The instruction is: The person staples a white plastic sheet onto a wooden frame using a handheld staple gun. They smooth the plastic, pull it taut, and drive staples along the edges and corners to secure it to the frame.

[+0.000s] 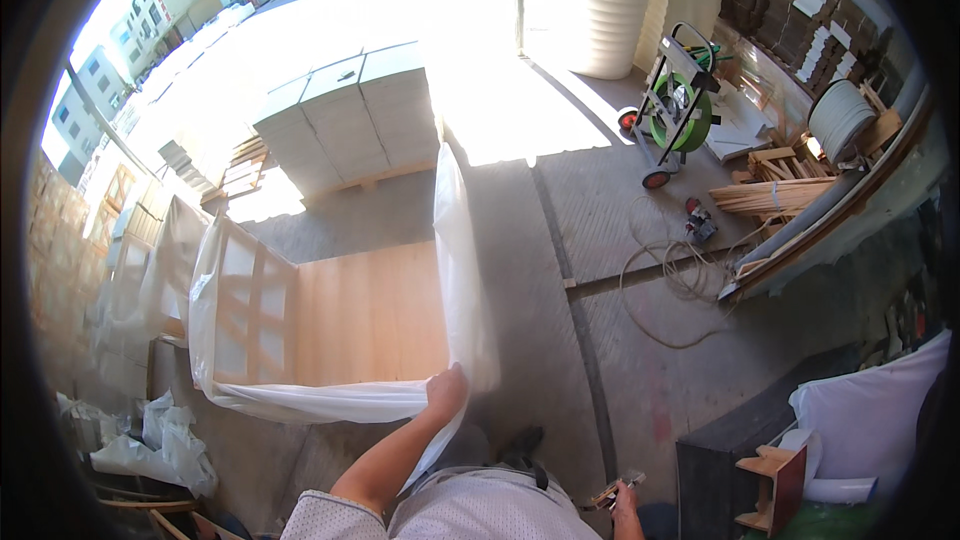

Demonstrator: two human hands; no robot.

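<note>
My left hand is closed on the edge of a white plastic sheet at the near right corner of a large open wooden crate. The sheet drapes over the crate's rim along the near, right and left sides. Inside, the bare plywood and a left wall with slats are visible. Low at my right side, apart from the crate, my right hand grips a small metal hand tool that looks like a staple gun; its details are too small to make out.
Wrapped pale stacks stand beyond the crate. To the right are a green-wheeled strapping cart, a loose hose and wood strips. A dark box stands near my right. Crumpled plastic lies at the left.
</note>
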